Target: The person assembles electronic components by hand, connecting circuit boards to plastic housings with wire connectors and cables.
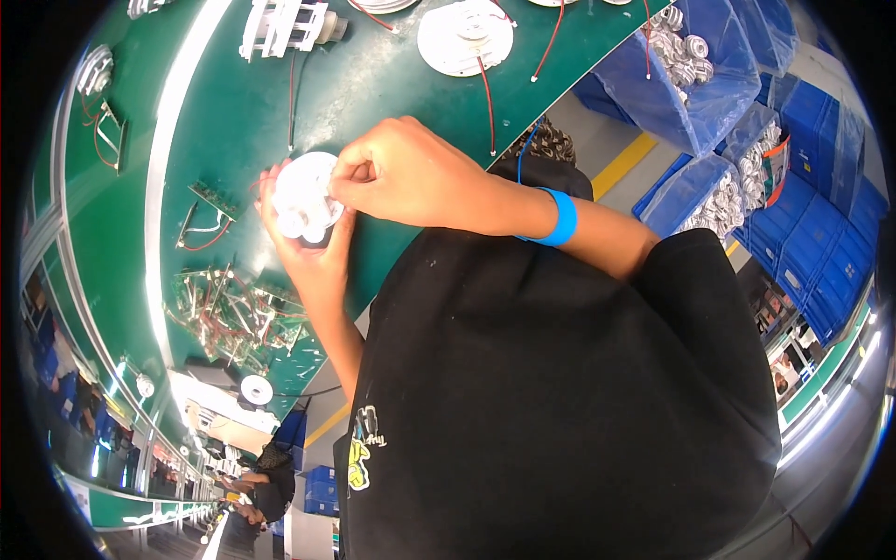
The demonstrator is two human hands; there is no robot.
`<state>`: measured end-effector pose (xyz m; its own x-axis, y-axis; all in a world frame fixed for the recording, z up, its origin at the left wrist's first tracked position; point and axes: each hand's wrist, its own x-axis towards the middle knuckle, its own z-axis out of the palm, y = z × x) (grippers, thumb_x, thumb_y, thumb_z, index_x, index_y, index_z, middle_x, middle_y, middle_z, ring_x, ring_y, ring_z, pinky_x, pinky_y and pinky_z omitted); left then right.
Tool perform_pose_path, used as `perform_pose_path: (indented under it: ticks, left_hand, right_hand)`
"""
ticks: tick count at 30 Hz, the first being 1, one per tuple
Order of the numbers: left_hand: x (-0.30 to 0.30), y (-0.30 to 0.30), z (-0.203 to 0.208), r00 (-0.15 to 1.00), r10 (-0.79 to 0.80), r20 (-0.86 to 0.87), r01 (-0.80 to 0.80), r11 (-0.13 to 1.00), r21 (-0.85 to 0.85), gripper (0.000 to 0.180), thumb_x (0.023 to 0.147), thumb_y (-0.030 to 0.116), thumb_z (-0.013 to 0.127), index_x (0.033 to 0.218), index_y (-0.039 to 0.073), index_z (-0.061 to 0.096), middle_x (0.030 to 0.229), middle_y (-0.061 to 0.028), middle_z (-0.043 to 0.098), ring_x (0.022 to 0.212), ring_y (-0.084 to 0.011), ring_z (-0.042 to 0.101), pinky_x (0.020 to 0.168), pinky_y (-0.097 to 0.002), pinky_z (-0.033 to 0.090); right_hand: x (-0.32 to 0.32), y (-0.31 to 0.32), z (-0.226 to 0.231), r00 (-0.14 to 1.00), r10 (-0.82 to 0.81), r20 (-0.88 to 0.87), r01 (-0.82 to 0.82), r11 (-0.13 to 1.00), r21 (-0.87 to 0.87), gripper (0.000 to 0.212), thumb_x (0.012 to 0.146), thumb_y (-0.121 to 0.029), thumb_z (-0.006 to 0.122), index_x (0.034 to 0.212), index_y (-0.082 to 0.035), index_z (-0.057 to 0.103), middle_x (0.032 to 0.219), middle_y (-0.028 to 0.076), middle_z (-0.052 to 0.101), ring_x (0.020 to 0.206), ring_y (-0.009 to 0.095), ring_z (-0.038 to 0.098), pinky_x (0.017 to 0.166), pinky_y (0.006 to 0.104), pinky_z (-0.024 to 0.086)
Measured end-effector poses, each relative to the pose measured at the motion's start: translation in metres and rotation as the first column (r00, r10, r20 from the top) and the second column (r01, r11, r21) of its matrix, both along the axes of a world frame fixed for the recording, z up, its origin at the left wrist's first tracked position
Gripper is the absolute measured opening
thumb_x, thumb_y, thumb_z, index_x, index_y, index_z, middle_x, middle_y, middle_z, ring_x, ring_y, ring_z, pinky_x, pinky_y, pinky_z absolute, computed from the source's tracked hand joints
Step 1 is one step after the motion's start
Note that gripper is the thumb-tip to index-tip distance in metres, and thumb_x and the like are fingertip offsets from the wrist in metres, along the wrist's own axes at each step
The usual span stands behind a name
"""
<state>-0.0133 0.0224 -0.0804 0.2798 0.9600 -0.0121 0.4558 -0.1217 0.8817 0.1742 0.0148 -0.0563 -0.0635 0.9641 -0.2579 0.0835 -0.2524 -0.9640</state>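
Observation:
My left hand (315,264) cups a white round plastic housing (297,177) from below, its fingers wrapped around the left side and the thumb at the right. Over the housing's right edge, my right hand (401,175) is closed in a pinch, fingertips touching the part. What sits between those fingertips is hidden. Glare washes out the detail inside the housing. A blue band (563,217) circles my right wrist. Just left of the housing lies a small green circuit board (213,202) with red and white wires.
A heap of wired circuit boards (233,317) lies on the green bench (373,79) near my left forearm. Farther back are a white disc-shaped part (448,51) with a red wire and a white slotted housing (280,28). Blue bins (719,93) of white parts stand at the right.

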Motion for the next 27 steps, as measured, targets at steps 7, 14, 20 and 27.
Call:
perform_pose_path:
  ticks: [7, 14, 20, 27]
  left_hand:
    - [0.002, 0.0, 0.002, 0.997, -0.019, -0.078, 0.019, 1.0, 0.001, 0.084, 0.072, 0.0, 0.078, 0.142, -0.004, 0.031, 0.142, -0.0163, 0.04, 0.129, -0.0251, 0.042, 0.108, -0.0382, 0.034]
    - [0.003, -0.001, -0.001, 0.999, 0.039, 0.015, -0.039, 0.999, -0.02, 0.081, 0.07, 0.01, 0.081, 0.137, -0.004, 0.037, 0.135, -0.0185, 0.05, 0.135, -0.0307, 0.035, 0.115, -0.0474, 0.007]
    - [0.003, -0.001, -0.002, 0.999, 0.035, 0.018, -0.035, 0.999, -0.028, 0.081, 0.069, 0.01, 0.081, 0.136, -0.003, 0.038, 0.137, -0.0181, 0.048, 0.135, -0.0305, 0.035, 0.116, -0.0478, 0.007]
    - [0.006, -0.002, 0.005, 0.989, 0.014, -0.146, -0.01, 0.999, 0.03, 0.086, 0.07, 0.001, 0.078, 0.142, -0.005, 0.032, 0.143, -0.0178, 0.043, 0.133, -0.0242, 0.04, 0.117, -0.0423, 0.006]
  right_hand:
    - [0.003, 0.005, 0.003, 0.994, 0.049, -0.101, -0.059, 0.993, -0.098, 0.022, 0.079, -0.013, 0.062, 0.084, 0.008, 0.067, 0.073, 0.018, 0.068, 0.069, 0.016, 0.066, 0.065, 0.0289, 0.051]
    - [0.006, 0.009, 0.001, 0.984, 0.096, -0.148, -0.119, 0.981, -0.152, 0.018, 0.079, -0.011, 0.064, 0.083, 0.006, 0.069, 0.073, 0.01, 0.068, 0.071, 0.01, 0.063, 0.066, 0.0266, 0.05]
    - [0.004, 0.01, -0.002, 0.982, 0.086, -0.17, -0.11, 0.984, -0.139, 0.018, 0.079, -0.011, 0.064, 0.082, 0.006, 0.068, 0.072, 0.011, 0.068, 0.069, 0.01, 0.062, 0.065, 0.0264, 0.049]
    - [0.001, 0.01, 0.01, 0.993, 0.077, -0.089, -0.089, 0.985, -0.151, 0.019, 0.08, -0.012, 0.063, 0.083, 0.007, 0.067, 0.07, 0.013, 0.067, 0.067, 0.011, 0.062, 0.064, 0.0275, 0.049]
